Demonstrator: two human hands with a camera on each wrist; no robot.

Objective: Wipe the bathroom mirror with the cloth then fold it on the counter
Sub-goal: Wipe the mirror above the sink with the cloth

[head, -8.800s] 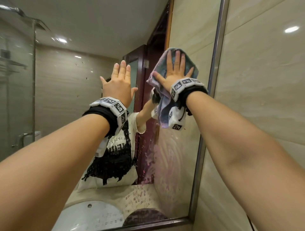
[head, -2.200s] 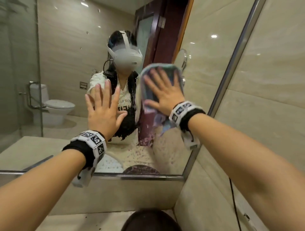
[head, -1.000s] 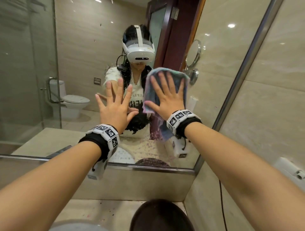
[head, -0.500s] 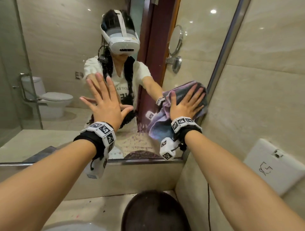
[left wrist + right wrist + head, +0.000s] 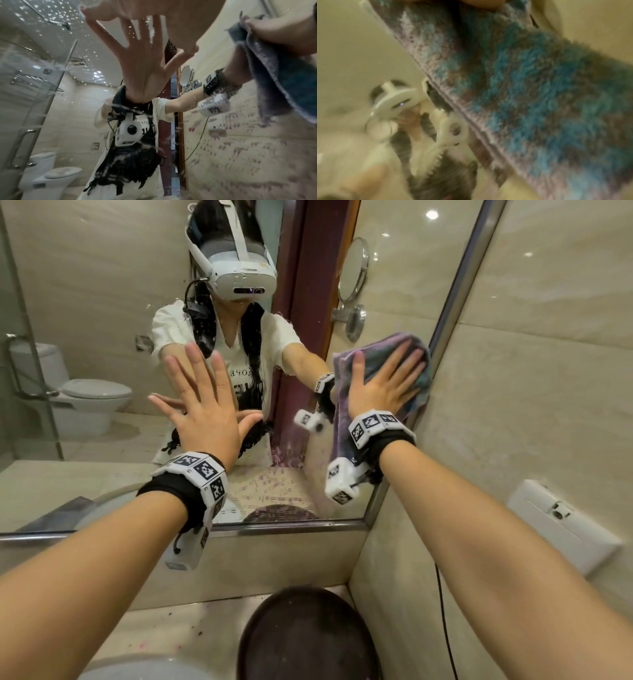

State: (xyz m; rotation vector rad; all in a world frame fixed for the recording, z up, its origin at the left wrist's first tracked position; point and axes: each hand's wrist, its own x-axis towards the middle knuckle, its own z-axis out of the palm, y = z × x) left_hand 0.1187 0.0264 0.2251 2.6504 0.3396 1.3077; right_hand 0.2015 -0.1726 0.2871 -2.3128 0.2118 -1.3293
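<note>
The mirror [image 5: 85,285] fills the wall ahead. My right hand [image 5: 383,385] lies flat, fingers spread, pressing the blue-purple cloth [image 5: 342,426] against the glass beside the mirror's right metal frame [image 5: 455,285]. The cloth's lower part hangs below the wrist. My left hand [image 5: 205,405] is pressed flat on the glass further left, fingers spread and holding nothing. In the left wrist view the left hand [image 5: 180,27] meets its reflection, and the cloth [image 5: 283,88] hangs at the right. The right wrist view is blurred and mostly filled by the cloth [image 5: 539,94].
Purple streaks [image 5: 281,484] mark the mirror's lower part. Below lies the beige counter [image 5: 171,628] with a dark round dish [image 5: 305,635] and a white basin rim [image 5: 137,669]. A white socket [image 5: 561,525] with a cable sits on the right wall.
Over the last second my right hand slid the cloth rightward and down across the glass to the mirror's right edge. The left hand stayed flat on the mirror.
</note>
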